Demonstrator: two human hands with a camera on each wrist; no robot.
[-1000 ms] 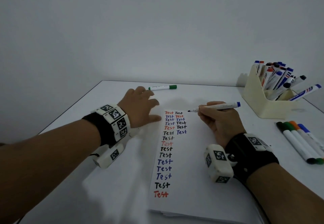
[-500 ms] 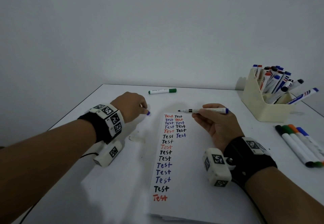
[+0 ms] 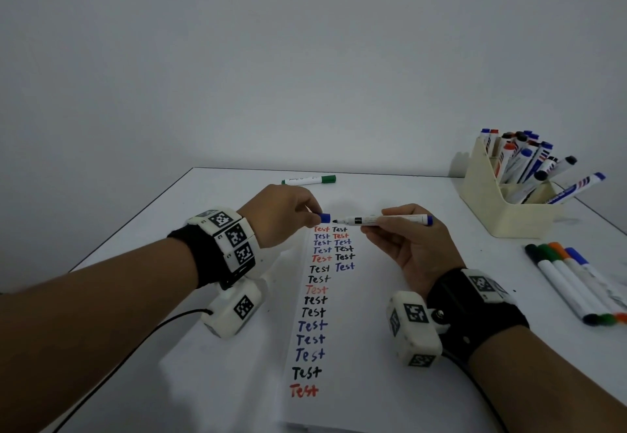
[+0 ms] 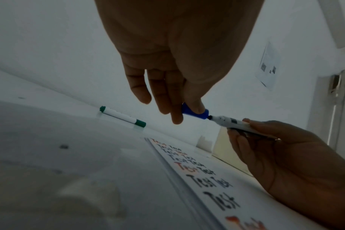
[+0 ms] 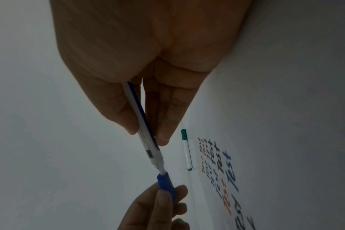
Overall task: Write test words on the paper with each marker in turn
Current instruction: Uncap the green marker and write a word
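A white sheet of paper (image 3: pixel 366 347) lies on the table, with two columns of "Test" words in red, blue and black. My right hand (image 3: pixel 403 239) grips a white marker with a blue end (image 3: pixel 386 220), held level just above the paper's top edge, tip pointing left. My left hand (image 3: pixel 288 215) pinches the marker's blue cap (image 3: pixel 325 218) between thumb and fingers. In the left wrist view the cap (image 4: pixel 195 111) meets the marker's dark tip (image 4: pixel 210 117). The right wrist view shows the cap (image 5: pixel 165 183) at the nib of the marker (image 5: pixel 146 137).
A green-capped marker (image 3: pixel 308 180) lies at the table's far edge. A cream holder (image 3: pixel 502 202) full of markers stands at the right. Several markers (image 3: pixel 573 283) lie side by side on the table near the right edge. The wall is close behind.
My left hand picked the blue cap up from the table and brought it right to the marker's tip. My right hand turned the marker level and shifted it left.
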